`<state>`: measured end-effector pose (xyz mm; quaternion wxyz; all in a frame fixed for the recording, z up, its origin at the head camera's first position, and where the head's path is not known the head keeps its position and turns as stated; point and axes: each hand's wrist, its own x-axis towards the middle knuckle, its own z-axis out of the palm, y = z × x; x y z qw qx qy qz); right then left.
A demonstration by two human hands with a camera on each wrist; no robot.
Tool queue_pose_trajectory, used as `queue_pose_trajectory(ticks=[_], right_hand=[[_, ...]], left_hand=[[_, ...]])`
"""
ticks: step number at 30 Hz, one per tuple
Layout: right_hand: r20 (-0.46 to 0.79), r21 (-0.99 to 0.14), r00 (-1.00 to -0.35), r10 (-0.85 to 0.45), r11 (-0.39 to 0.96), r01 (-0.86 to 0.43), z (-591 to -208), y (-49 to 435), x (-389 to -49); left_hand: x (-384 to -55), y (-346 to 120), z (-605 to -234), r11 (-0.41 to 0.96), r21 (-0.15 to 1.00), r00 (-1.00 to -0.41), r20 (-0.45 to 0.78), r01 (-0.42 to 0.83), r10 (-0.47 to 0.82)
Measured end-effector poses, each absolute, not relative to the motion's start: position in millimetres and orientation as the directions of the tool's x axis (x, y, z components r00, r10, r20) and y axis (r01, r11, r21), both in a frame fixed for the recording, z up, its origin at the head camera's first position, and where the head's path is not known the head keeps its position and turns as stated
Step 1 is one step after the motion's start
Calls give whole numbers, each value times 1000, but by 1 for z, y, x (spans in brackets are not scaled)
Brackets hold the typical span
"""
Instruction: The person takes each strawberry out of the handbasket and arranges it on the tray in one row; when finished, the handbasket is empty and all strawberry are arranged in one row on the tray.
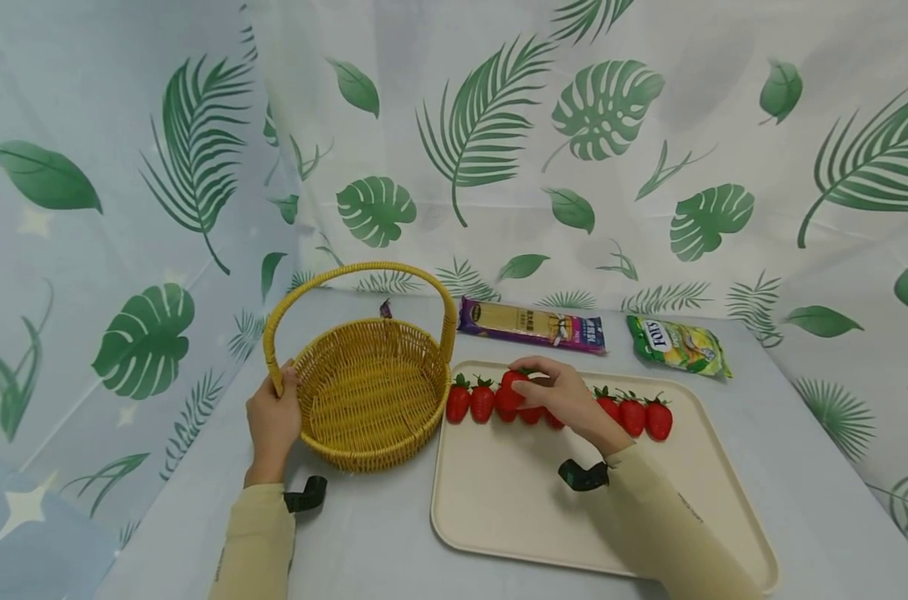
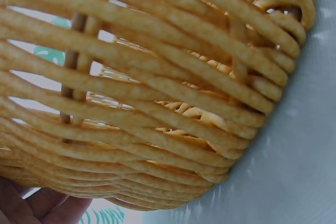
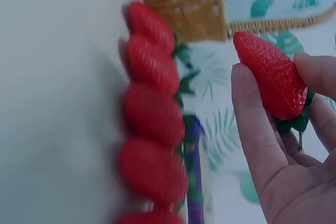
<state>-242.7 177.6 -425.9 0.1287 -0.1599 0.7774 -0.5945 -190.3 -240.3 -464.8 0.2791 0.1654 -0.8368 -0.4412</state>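
My left hand (image 1: 272,421) grips the left side of a yellow wicker basket (image 1: 371,458), where the tall handle meets the rim. The basket stands on the table, and its woven wall (image 2: 136,72) fills most of the left wrist view, with some fingers at the lower left. My right hand (image 1: 562,396) pinches a red strawberry (image 3: 270,74) with a green leafy top between thumb and fingers. It holds this strawberry just above a row of several strawberries (image 1: 482,402) along the far side of a beige tray (image 1: 529,508). The hand and wrist hide part of the row.
Behind the tray lie a long purple pasta packet (image 1: 532,325) and a green snack bag (image 1: 679,344). A leaf-patterned cloth (image 1: 491,167) hangs behind the table and at its sides. The basket stands close to the tray's left edge.
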Motion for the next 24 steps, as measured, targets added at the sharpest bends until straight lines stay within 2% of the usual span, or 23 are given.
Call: queue_pose_trajectory(ticks=[16,22,24], right_hand=[[-16,-949,-979,-201,313,-49,-437,261,-232],[-7,-937,-999,-39,348,-7,-441,293,-224],[-6,-952,-1000,14,305,10,-442,303,-222]], left_hand=[[-190,-240,-466,568,822,-787,323,-42,-526],[-191,-240,-466,566,823,-781,328,-40,-532],[-191,-241,-466,564,825,-783,327,-37,-529]])
